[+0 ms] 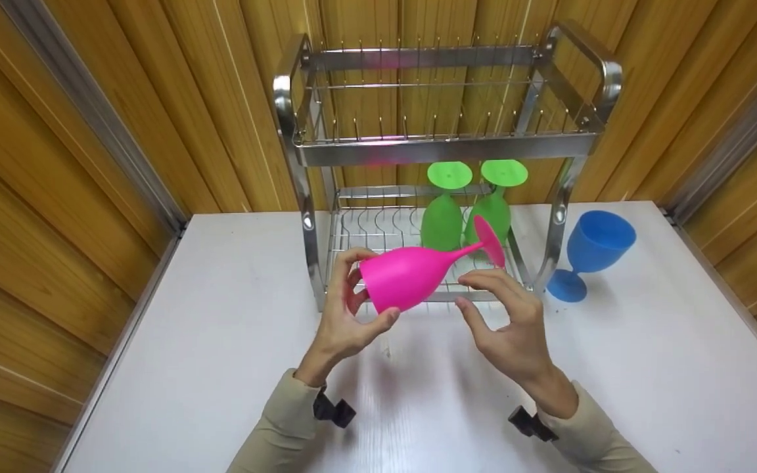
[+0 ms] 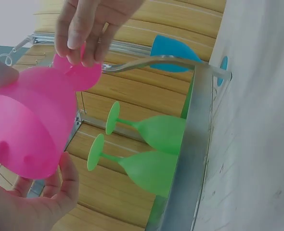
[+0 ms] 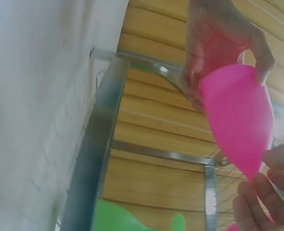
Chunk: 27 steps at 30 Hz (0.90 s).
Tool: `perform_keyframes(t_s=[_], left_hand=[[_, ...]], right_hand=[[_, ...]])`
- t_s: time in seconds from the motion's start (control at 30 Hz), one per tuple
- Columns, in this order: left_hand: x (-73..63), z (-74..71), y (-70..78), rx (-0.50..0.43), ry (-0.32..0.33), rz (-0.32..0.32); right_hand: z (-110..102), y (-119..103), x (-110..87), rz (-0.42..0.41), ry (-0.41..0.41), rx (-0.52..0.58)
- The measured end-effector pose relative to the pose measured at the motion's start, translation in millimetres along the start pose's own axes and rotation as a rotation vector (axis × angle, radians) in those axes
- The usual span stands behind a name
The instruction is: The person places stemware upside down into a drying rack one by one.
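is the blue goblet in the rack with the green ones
No, the blue goblet stands on the white table, just outside the right side of the rack.

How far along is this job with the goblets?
Looks about half done: two green goblets stand upside down in the rack. In progress: the left hand holds the pink goblet tipped sideways, the right hand close by. Probably left: the blue goblet, upright on the table beside the rack.

We saw room to reach over the white table (image 1: 234, 315) left of the rack (image 1: 447, 152) and over the left part of its low shelf (image 1: 378, 192). Two green cups (image 1: 441, 220) blocked its right side, the pink cup (image 1: 408, 276) was up in front, and a blue cup (image 1: 592, 246) stood beside the rack.
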State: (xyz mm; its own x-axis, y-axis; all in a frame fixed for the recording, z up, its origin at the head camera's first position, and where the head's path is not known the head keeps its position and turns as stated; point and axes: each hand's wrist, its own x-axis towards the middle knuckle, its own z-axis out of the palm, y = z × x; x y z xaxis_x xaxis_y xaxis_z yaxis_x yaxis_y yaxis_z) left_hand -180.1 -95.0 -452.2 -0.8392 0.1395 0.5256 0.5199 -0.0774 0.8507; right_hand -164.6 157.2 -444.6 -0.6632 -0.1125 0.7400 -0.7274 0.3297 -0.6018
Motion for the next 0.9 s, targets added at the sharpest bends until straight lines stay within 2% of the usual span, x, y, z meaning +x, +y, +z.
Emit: perform_keyframes(t_s=[0.13, 0.27, 0.4, 0.73, 0.9], left_hand=[[-1.8, 6.7, -1.4, -0.096, 0.013, 0.009], [-6.6, 18.7, -0.9, -0.161, -0.004, -0.010], [-13.1, 30.3, -2.0, -0.233, -0.042, -0.051], [-19.6, 41.1, -4.3, -0.289, -0.049, -0.075], [-21.5, 45.2, -7.6, -0.285, -0.055, -0.077]], right_hand=[[3, 5, -4.8, 0.132, 0.006, 0.208], [3, 6, -7.7, 0.297, 0.040, 0.540], [3, 5, -9.2, 0.407, 0.102, 0.818], [-2, -2, -4.7, 0.452, 0.176, 1.079], [-4, -5, -3.5, 0.479, 0.194, 1.148]])
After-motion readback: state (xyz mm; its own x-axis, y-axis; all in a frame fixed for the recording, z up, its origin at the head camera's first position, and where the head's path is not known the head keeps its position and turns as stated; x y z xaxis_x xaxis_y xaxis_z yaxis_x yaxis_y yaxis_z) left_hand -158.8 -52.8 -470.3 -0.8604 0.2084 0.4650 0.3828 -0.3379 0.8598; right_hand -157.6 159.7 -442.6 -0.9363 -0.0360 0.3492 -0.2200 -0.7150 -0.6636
